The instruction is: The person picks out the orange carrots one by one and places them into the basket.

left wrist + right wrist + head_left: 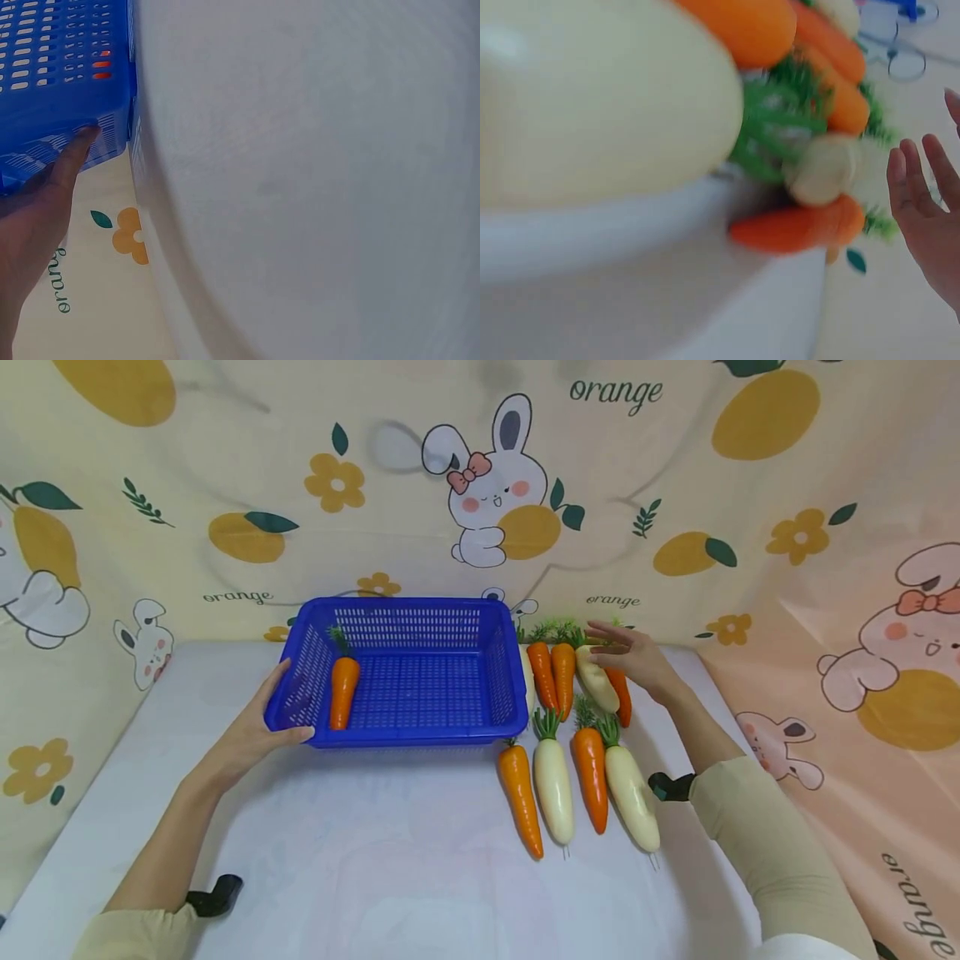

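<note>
A blue plastic basket (420,733) stands at the back of the table, an orange carrot (344,693) with a green top inside it. At the basket's front left corner is my left hand (251,727), its thumb straight against the front rim and its other fingers along the left side. My right hand (633,660) hovers with fingers extended by the upper end of a white radish (597,683) in the back row. In the right wrist view the hand (930,210) is spread, with nothing in its fingers. Whether it touches the radish in the head view I cannot tell.
Nearer the front lie a carrot (520,800), a white radish (554,789), another carrot (590,779) and another radish (632,797). More carrots (563,677) lie right of the basket. A printed cloth (375,527) hangs behind the white table (390,852).
</note>
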Tool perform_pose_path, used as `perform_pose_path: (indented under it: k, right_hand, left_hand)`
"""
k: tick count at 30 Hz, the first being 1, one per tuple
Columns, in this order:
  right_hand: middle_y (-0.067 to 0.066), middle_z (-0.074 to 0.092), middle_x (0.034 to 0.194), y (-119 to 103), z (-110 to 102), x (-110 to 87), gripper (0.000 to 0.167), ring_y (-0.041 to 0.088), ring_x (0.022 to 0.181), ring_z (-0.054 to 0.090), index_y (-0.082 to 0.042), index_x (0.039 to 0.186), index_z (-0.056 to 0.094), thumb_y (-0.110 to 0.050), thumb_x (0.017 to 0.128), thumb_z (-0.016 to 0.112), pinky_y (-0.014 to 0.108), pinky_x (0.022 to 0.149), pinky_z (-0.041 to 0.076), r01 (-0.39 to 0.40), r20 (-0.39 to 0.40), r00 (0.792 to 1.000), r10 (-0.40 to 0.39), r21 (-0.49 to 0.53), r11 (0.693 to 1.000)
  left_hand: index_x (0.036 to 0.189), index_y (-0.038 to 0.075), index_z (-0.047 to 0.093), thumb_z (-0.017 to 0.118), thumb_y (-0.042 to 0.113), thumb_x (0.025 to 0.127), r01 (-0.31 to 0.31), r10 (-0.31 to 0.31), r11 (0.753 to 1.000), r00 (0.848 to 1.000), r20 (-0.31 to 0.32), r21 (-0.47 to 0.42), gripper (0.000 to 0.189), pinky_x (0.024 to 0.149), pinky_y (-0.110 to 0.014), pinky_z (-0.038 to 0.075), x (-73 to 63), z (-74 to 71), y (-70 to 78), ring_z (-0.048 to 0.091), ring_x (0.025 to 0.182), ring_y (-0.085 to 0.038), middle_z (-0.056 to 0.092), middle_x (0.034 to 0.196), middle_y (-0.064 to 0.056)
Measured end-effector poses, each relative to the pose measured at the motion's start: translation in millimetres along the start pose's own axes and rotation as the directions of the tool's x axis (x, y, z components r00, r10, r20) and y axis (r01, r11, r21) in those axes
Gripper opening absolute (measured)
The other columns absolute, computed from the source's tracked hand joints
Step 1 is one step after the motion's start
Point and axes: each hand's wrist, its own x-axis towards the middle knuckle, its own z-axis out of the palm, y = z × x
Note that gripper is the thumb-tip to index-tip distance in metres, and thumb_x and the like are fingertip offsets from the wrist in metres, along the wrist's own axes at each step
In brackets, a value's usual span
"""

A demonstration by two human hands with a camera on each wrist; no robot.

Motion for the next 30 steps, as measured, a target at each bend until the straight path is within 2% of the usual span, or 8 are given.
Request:
perform_pose_path:
  k: [2, 7, 12, 14, 17, 21, 25, 30]
  right_hand:
    - [0.018, 0.045, 0.149, 5, -6, -2.8, 0.059, 0.04, 0.13, 0.05, -0.011, 0.151, 0.043, -0.008, 0.096, 0.065, 0.055, 0.107, 0.041, -0.021, -0.022, 1.0, 0.021, -0.007, 1.0]
    - [0.018, 0.044, 0.151, 35, -23, -1.1, 0.061, 0.038, 0.131, 0.05, -0.012, 0.152, 0.04, -0.015, 0.097, 0.066, 0.053, 0.106, 0.043, -0.068, -0.063, 0.996, 0.064, -0.05, 0.996]
    - [0.02, 0.043, 0.151, 54, -32, -1.9, 0.063, 0.039, 0.127, 0.052, -0.01, 0.154, 0.037, -0.017, 0.097, 0.065, 0.033, 0.094, 0.052, -0.084, -0.078, 0.994, 0.076, -0.096, 0.992]
    - [0.023, 0.042, 0.151, 58, -33, -3.3, 0.063, 0.042, 0.126, 0.051, -0.008, 0.154, 0.036, -0.015, 0.098, 0.064, 0.029, 0.091, 0.053, -0.09, -0.069, 0.994, 0.082, -0.111, 0.99]
    - [0.024, 0.038, 0.153, 55, -31, -6.5, 0.064, 0.045, 0.128, 0.048, -0.006, 0.154, 0.034, -0.011, 0.097, 0.063, 0.038, 0.096, 0.053, -0.122, -0.048, 0.992, 0.118, -0.094, 0.988]
    - [0.026, 0.033, 0.155, 46, -27, -10.3, 0.067, 0.047, 0.132, 0.042, -0.005, 0.155, 0.032, -0.006, 0.096, 0.062, 0.056, 0.104, 0.044, -0.185, -0.026, 0.983, 0.184, -0.069, 0.98]
    - [0.03, 0.028, 0.155, 42, -25, -10.0, 0.068, 0.05, 0.136, 0.037, -0.003, 0.155, 0.029, -0.006, 0.096, 0.062, 0.059, 0.106, 0.04, -0.21, 0.007, 0.977, 0.212, -0.104, 0.972]
    - [0.034, 0.023, 0.155, 66, -32, 3.4, 0.078, 0.05, 0.137, 0.033, -0.01, 0.159, 0.02, -0.015, 0.096, 0.066, 0.059, 0.107, 0.038, -0.246, 0.054, 0.964, 0.259, -0.175, 0.953]
  left_hand:
    - [0.156, 0.044, -0.01, 0.073, 0.03, 0.091, -0.004, 0.004, 1.0, 1.0, -0.001, -0.001, 0.107, 0.112, -0.073, 0.007, 0.2, -0.4, -0.1, -0.007, 0.149, -0.044, -0.014, 0.166, -0.009]
    - [0.156, 0.043, -0.011, 0.074, 0.03, 0.09, -0.012, 0.012, 1.0, 1.0, -0.004, 0.008, 0.109, 0.112, -0.073, 0.006, 1.0, -0.9, -1.4, -0.007, 0.15, -0.043, -0.013, 0.166, -0.009]
    - [0.156, 0.042, -0.011, 0.074, 0.029, 0.09, -0.01, 0.01, 1.0, 1.0, -0.007, 0.011, 0.109, 0.112, -0.073, 0.006, 1.8, -0.9, -3.2, -0.007, 0.15, -0.043, -0.013, 0.166, -0.009]
    - [0.156, 0.042, -0.011, 0.074, 0.029, 0.09, -0.01, 0.01, 1.0, 1.0, -0.007, 0.007, 0.108, 0.112, -0.073, 0.006, 2.0, -0.5, -3.4, -0.007, 0.15, -0.043, -0.013, 0.166, -0.009]
    - [0.156, 0.043, -0.011, 0.073, 0.03, 0.09, -0.011, 0.011, 1.0, 1.0, -0.005, 0.002, 0.107, 0.112, -0.073, 0.006, 1.9, 0.2, -3.6, -0.007, 0.15, -0.043, -0.013, 0.166, -0.009]
    - [0.156, 0.045, -0.01, 0.073, 0.031, 0.091, -0.012, 0.012, 1.0, 1.0, -0.008, 0.005, 0.106, 0.112, -0.073, 0.007, -0.1, 0.7, -4.1, -0.006, 0.15, -0.042, -0.012, 0.166, -0.007]
    - [0.155, 0.046, -0.009, 0.072, 0.033, 0.091, -0.014, 0.014, 1.0, 1.0, -0.017, 0.013, 0.105, 0.112, -0.073, 0.007, -1.4, 0.6, -4.9, -0.005, 0.15, -0.042, -0.011, 0.166, -0.007]
    - [0.156, 0.044, -0.008, 0.073, 0.032, 0.091, -0.028, 0.028, 1.0, 1.0, -0.015, 0.006, 0.105, 0.113, -0.072, 0.005, 0.3, -0.6, -4.4, -0.005, 0.15, -0.041, -0.011, 0.166, -0.008]
